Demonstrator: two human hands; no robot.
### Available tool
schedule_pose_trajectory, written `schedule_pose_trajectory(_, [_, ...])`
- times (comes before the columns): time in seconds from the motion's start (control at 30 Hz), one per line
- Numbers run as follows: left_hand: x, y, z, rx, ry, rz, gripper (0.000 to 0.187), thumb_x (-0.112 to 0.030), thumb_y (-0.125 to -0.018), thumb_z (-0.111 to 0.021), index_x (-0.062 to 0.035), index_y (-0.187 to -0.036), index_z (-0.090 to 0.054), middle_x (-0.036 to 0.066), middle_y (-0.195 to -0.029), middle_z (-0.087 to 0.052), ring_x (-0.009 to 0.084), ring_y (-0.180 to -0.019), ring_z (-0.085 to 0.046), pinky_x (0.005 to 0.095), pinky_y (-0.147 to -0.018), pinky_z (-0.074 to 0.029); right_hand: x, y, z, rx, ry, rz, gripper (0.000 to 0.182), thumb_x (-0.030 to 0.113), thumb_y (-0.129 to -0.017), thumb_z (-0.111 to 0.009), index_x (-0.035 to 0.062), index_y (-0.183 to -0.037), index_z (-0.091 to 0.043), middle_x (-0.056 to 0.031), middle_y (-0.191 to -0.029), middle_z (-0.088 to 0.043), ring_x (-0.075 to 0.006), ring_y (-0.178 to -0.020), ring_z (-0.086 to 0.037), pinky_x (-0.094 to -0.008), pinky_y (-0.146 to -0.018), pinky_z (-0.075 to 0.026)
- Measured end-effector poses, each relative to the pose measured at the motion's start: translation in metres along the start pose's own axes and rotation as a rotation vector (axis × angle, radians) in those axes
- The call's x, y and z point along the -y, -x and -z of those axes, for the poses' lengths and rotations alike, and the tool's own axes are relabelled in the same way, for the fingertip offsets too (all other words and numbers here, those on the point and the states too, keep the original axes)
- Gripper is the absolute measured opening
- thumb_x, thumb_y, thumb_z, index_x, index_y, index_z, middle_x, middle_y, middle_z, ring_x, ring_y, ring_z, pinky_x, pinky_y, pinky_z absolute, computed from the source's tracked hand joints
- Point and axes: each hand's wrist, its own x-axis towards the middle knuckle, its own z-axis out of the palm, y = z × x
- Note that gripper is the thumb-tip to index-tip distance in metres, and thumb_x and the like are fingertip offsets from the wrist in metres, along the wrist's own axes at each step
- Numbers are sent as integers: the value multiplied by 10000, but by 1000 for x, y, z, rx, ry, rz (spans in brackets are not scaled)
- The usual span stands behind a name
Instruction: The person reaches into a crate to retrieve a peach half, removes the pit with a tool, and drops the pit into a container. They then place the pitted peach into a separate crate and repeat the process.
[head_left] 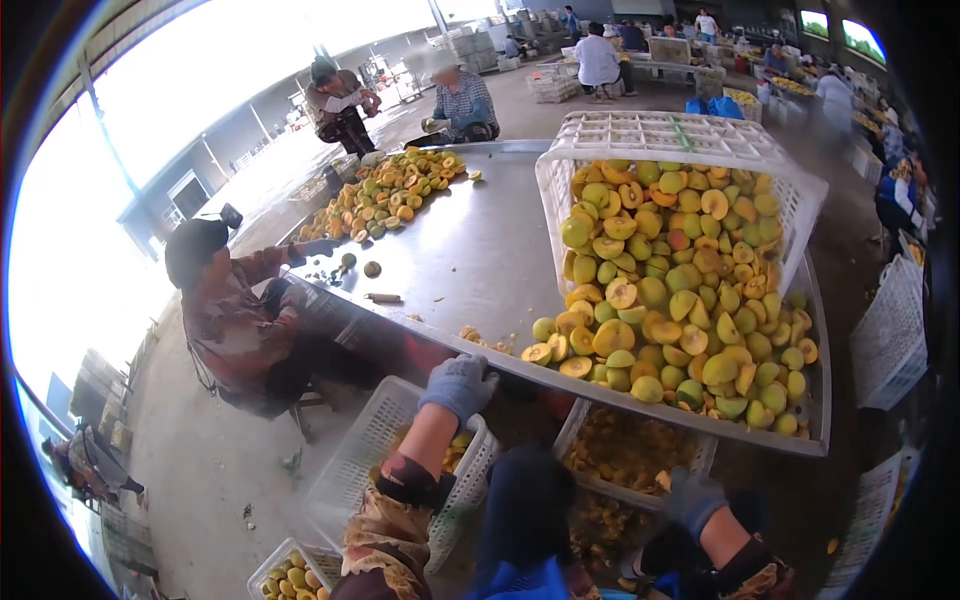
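Observation:
My left hand (460, 388), in a grey glove, is at the metal table's near edge, above a white basket (345, 455) with peach pieces in it. Its fingers look curled, and whatever they may hold is hidden. Lower right, my right hand (694, 500), also gloved, is closed beside a crate of brownish-orange scraps (630, 445). A small tan-orange piece (664, 481) shows at its fingertips; I cannot make out what it is. Yellow-green peaches (660, 300), many halved, spill from a tipped white crate (680, 130) onto the metal table (490, 230).
Across the table lies another peach pile (385, 195). A short wooden-handled tool (383, 298) rests near the edge. A seated person in a cap (235, 320) works at left; two more people sit beyond. A peach-filled basket (292, 575) is on the floor; white crates (890, 330) stand right.

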Motion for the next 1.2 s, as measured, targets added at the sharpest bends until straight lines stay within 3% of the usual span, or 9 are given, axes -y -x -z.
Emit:
schedule_pose_trajectory(0.27, [-59, -143, -55, 453, 82, -85, 764, -495, -679, -799, -29, -1259, -622, 209, -1191, -666, 304, -1103, -651, 386, -934, -512, 14, 6, 16, 174, 22, 27, 408, 354, -877, -636, 39, -1124, -559, -221, -983, -681, -411, -907, -661, -489, -766, -514])
schedule_pose_trajectory(0.37, [-61, -154, -69, 368, -24, -134, 740, -452, -685, -798, -43, -1274, -614, 192, -1235, -649, 311, -1154, -626, 383, -965, -500, -14, -8, 4, 296, -34, 31, 478, 435, -899, -580, 63, -1198, -547, -234, -1028, -682, -394, -985, -669, -471, -866, -501])
schedule_pose_trajectory(0.57, [-71, -110, -30, -22, 127, -142, 631, -441, -786, -737, -106, -1302, -599, 204, -1169, -649, 350, -1112, -625, 429, -941, -500, -54, -30, -52, -262, 388, 441, 449, 308, -932, -539, 99, -1328, -518, -168, -1065, -675, -315, -992, -664, -453, -796, -540])
schedule_pose_trajectory(0.67, [-91, -84, -14, -163, 615, -100, 647, -435, -774, -763, -89, -1296, -601, 212, -1133, -650, 340, -1081, -636, 402, -909, -513, -35, -39, -26, -589, 119, 560, 492, 405, -895, -615, 74, -1252, -547, -190, -1007, -684, -370, -952, -671, -459, -838, -515])
schedule_pose_trajectory(0.8, [-158, -33, -29, 342, 1737, -66, 499, -284, -922, -708, -29, -1318, -542, 105, -1122, -657, 201, -992, -654, 283, -837, -543, 45, -7, 72, -506, -676, 246, 501, 359, -853, -746, 38, -1187, -556, -203, -1097, -654, -354, -1024, -646, -437, -849, -504])
schedule_pose_trajectory(0.9, [-188, -39, -115, 342, 1632, -653, 555, -239, -936, -685, -42, -1406, -466, 133, -1233, -611, 216, -1106, -611, 326, -952, -504, 51, -10, 81, -756, -838, 442, 440, 261, -844, -774, 29, -1155, -568, -145, -978, -663, -261, -888, -651, -389, -778, -518])
schedule_pose_trajectory(0.97, [-197, -5, -106, -78, 1012, -995, 593, -256, -954, -660, -54, -1455, -413, 136, -1286, -582, 224, -1160, -584, 356, -1002, -480, 25, -26, 63, -704, -867, 373, 402, 242, -851, -769, 19, -1127, -579, -107, -931, -654, -212, -835, -627, -370, -753, -518])
schedule_pose_trajectory(1.1, [-217, 19, -64, 1045, 2029, -178, 707, -124, -876, -745, -41, -1473, -375, 145, -1298, -570, 224, -1154, -582, 384, -1006, -472, 6, -21, 58, -440, -1227, 166, 297, 248, -885, -732, 36, -1059, -616, -50, -860, -638, -110, -718, -578, -287, -629, -487])
schedule_pose_trajectory(1.2, [-229, 19, -63, 1079, 1903, -147, 449, -395, -1049, -445, -39, -1320, -490, 87, -1148, -630, 178, -1062, -616, 337, -893, -532, 24, -10, 71, -281, -1501, -44, 238, 273, -921, -683, 71, -1031, -620, -21, -707, -589, -93, -524, -540, -250, -447, -437])
